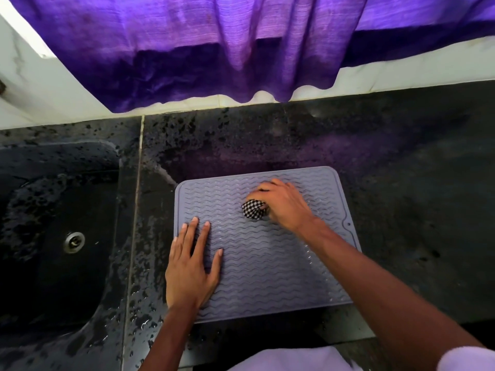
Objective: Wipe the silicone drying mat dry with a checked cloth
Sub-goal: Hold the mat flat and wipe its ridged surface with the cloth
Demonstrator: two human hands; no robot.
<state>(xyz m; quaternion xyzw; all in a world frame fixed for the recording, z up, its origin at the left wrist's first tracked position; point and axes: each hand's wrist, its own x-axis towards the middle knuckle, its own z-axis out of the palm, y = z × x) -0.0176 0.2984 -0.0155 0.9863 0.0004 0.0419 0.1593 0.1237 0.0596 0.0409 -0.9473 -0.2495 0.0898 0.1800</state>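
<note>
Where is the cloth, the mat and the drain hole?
cloth (253, 209), head view, on its checked bunch showing beside the right hand.
mat (267, 263), head view, on its bare wavy middle.
drain (74, 242), head view, on its metal ring in the sink.

No readable text or labels

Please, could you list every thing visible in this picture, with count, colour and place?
mat: one, grey, flat on the counter
cloth: one, black-and-white checked, bunched on the mat
counter: one, black, wet with drops, under the mat
sink: one, black, left of the mat
drain: one, metal, in the sink
curtain: one, purple, hanging behind the counter
left hand: one, flat on the mat's left part
right hand: one, gripping the cloth
</note>
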